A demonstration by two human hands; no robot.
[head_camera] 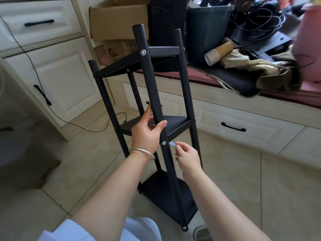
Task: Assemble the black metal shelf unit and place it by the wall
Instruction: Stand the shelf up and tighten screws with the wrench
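Observation:
The black metal shelf unit (173, 125) stands tilted on the tiled floor in front of me, with three shelves between four round posts. My left hand (147, 133) wraps around the nearest post (151, 80) just above the middle shelf. A silver screw head (163, 143) shows on that post below my fingers. My right hand (187, 154) pinches a small silvery tool (172, 144) whose tip sits right beside that screw. Another screw head (143, 52) shows at the top shelf.
Cream cabinets with black handles (52, 73) stand at the left, and a low drawer bench (243, 126) runs along the right. On the bench lie cardboard boxes (119, 23), a dark bin (208, 32), stacked paper cups (218, 53), cables and cloth. A black cable (83, 126) trails across the floor.

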